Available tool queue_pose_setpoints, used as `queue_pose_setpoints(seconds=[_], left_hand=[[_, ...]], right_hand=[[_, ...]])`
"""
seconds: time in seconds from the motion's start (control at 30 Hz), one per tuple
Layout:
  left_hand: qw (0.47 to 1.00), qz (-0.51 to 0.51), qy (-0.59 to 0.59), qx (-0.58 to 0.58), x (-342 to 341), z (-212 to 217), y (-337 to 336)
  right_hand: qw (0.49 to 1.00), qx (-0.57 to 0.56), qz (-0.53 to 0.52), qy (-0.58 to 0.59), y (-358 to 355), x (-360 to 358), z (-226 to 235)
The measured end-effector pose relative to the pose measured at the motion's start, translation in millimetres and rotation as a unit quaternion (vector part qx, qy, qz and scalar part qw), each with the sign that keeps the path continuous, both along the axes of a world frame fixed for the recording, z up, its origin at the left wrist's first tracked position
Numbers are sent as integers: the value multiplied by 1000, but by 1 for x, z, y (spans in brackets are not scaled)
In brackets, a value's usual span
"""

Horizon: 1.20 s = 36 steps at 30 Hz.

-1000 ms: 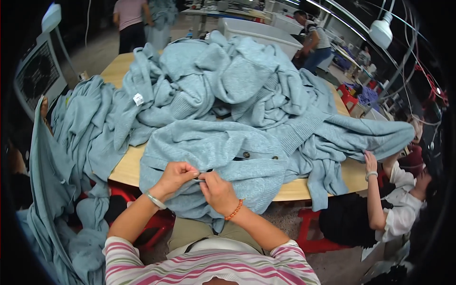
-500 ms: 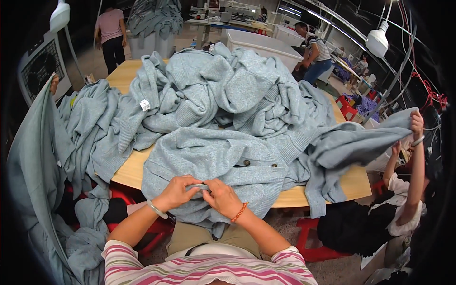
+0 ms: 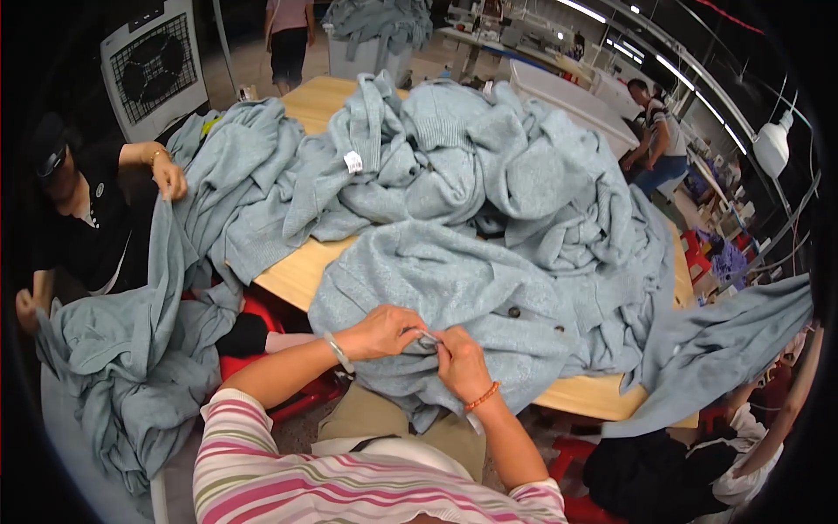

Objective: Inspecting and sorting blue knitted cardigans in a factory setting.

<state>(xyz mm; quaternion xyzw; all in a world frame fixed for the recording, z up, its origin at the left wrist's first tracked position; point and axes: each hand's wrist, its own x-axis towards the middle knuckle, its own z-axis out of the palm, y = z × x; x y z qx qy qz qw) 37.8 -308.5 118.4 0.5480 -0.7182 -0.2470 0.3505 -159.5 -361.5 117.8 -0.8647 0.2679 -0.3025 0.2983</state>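
Observation:
A light blue-grey knitted cardigan (image 3: 419, 262) with dark buttons lies spread at the near edge of the table, its lower part hanging toward my lap. My left hand (image 3: 387, 332) pinches a bit of its knit between thumb and fingers. Close beside it, my right hand (image 3: 463, 360) is closed on the same small stretch of fabric. Between the fingertips is something small and greyish that I cannot make out. A white tag dangles below my right wrist.
A heap of similar knitwear (image 3: 541, 166) covers most of the wooden table (image 3: 327, 100). At the left, a co-worker (image 3: 96, 210) handles a grey garment; at the right, another's arm (image 3: 799, 375) is beside a raised one. Red stools (image 3: 572, 458) stand under the table.
The view has swung left, bringing the left co-worker into sight. My hands have drawn slightly apart, still at the cardigan's fabric. The right co-worker's garment has dropped lower.

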Motion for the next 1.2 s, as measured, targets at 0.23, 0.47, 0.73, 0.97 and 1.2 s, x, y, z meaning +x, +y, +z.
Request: queue_pose_setpoints(seconds=[0.23, 0.47, 0.73, 0.97, 1.2], left_hand=[[997, 8, 63, 39, 8, 14, -2], [995, -6, 64, 74, -1, 5, 1], [976, 212, -5, -41, 15, 21, -11], [983, -9, -63, -173, -61, 23, -7], [984, -20, -165, -62, -49, 7, -20]], right_hand=[[998, -5, 33, -45, -16, 6, 2], [992, 35, 87, -82, -10, 0, -9], [991, -51, -82, 95, -23, -28, 23], [992, -115, -48, 4, -22, -30, 12], [993, -59, -52, -92, 4, -37, 17]])
